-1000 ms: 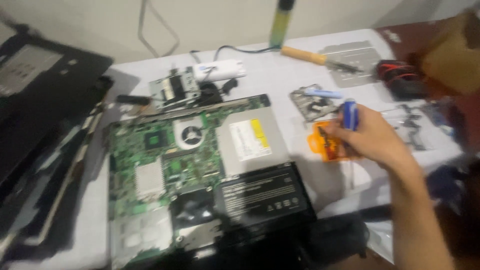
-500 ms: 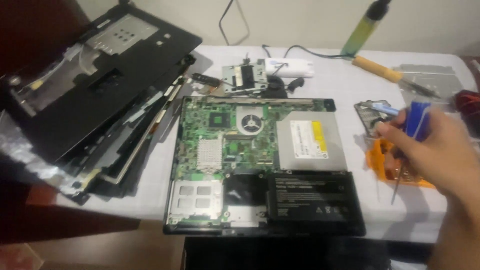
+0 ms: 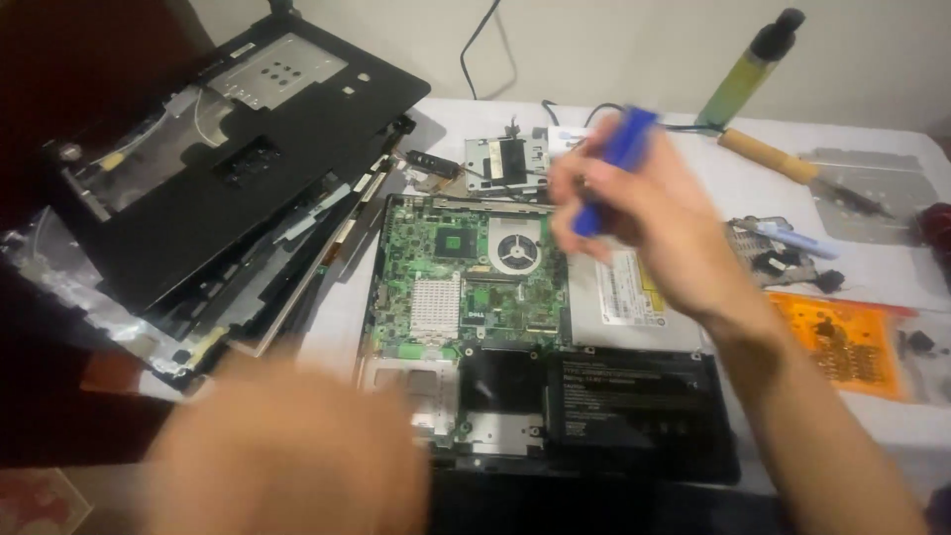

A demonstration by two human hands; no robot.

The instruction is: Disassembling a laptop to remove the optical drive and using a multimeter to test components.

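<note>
Above the opened laptop (image 3: 495, 297) on the bench (image 3: 892, 258), the right hand (image 3: 644, 218) has its grip closed round a blue-handled screwdriver (image 3: 612, 163). The left hand (image 3: 287, 446) is blurred near the front edge; I cannot tell its grip.

Blue-handled screwdriver (image 3: 606, 168) (blurred) tilted above motherboard (image 3: 461, 282).

Indoor light is moderate and even, brightest on the white desk (image 3: 693, 168), with soft shadows. The left side falls into darkness. The left hand (image 3: 287, 456) is heavily motion-blurred; the right hand (image 3: 644, 218) and its blue screwdriver (image 3: 609, 163) are smeared too.
</note>
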